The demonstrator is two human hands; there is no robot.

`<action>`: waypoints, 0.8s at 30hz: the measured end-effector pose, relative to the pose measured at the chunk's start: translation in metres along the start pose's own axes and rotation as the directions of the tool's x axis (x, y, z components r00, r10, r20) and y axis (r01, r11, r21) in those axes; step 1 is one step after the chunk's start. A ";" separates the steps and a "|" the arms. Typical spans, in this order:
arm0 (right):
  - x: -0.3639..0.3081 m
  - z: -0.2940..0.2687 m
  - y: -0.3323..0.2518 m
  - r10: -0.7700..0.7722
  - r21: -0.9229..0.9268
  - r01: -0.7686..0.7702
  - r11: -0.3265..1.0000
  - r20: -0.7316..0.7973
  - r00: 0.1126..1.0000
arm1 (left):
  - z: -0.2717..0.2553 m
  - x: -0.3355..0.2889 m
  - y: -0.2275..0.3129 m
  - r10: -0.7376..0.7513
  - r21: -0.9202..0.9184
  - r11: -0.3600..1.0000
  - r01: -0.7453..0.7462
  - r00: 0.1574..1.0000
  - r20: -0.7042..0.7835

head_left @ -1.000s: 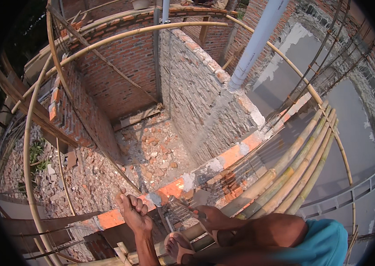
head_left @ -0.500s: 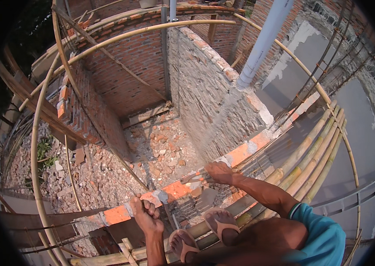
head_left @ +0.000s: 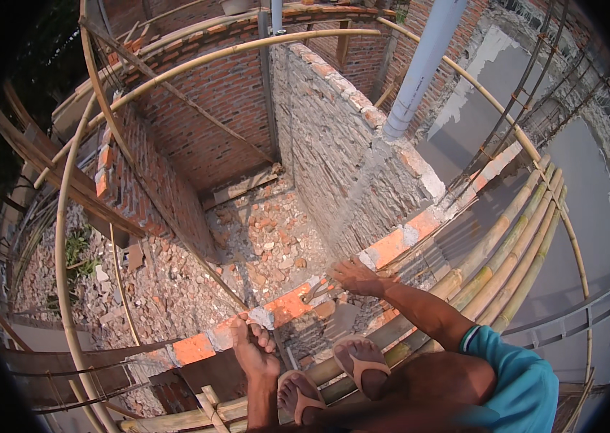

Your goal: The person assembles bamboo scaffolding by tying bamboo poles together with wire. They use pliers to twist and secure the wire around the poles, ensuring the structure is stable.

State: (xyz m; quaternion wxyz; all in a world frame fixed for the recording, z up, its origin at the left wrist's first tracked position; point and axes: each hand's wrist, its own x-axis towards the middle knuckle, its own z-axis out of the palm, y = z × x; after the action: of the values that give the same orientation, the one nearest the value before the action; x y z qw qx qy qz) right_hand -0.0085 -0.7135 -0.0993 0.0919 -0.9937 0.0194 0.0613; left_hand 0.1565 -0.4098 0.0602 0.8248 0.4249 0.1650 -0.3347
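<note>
My left hand (head_left: 256, 348) is closed, its fingers curled, at the near side of the orange brick course (head_left: 193, 349) and beside a grey mortar lump (head_left: 262, 318). What it holds, if anything, is hidden. Farther right, my right hand (head_left: 360, 278) lies palm down over the same course, its fingers stretched out. Just left of it, a tool with a flat blade (head_left: 315, 293), which looks like a trowel, rests on the bricks; its handle is hard to make out.
My sandalled feet (head_left: 360, 361) stand on bamboo poles (head_left: 492, 278). Beyond the course, rubble (head_left: 269, 242) covers the ground far below. A rough mortared wall (head_left: 341, 144) meets the course near a grey pipe (head_left: 424, 72). Curved bamboo (head_left: 67, 238) and steel bars (head_left: 514, 108) stand around.
My left hand has moved slightly right along the course, nearer the mortar lump. The right hand's fingers have straightened beside the bladed tool.
</note>
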 end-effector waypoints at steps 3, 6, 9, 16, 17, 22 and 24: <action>0.001 0.000 -0.002 0.022 0.001 -0.022 1.000 0.059 0.998 | 0.001 -0.002 0.000 -0.013 -0.005 1.000 0.013 1.000 -0.001; 0.000 0.001 -0.005 -0.009 -0.157 0.013 0.988 0.027 1.000 | -0.002 -0.002 0.000 0.000 -0.027 1.000 0.001 1.000 0.031; -0.003 0.002 -0.007 -0.013 -0.108 0.010 0.994 -0.031 0.999 | -0.006 -0.001 -0.001 0.019 -0.090 0.996 -0.015 0.999 0.042; 0.012 -0.022 -0.019 0.045 0.081 -0.044 0.996 -0.015 0.999 | -0.007 0.006 -0.008 0.059 -0.089 0.994 -0.060 0.998 -0.013; 0.015 -0.030 -0.032 0.051 0.141 -0.032 0.990 -0.135 0.989 | -0.005 0.004 -0.009 0.079 -0.103 0.992 -0.075 0.996 0.035; 0.028 -0.084 -0.137 -0.091 0.966 -0.226 -0.126 0.216 0.972 | 0.005 -0.006 -0.014 0.083 -0.053 0.995 -0.082 0.996 0.025; 0.020 -0.099 -0.177 -0.253 0.849 -0.318 -0.422 0.227 0.941 | 0.008 -0.008 -0.015 0.095 -0.049 0.995 -0.092 0.993 0.067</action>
State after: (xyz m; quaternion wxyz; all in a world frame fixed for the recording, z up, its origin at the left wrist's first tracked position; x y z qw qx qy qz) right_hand 0.0317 -0.5585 0.0270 0.8854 -0.4187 0.0780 0.1863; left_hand 0.1401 -0.4190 0.0606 0.8544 0.4012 0.1241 -0.3061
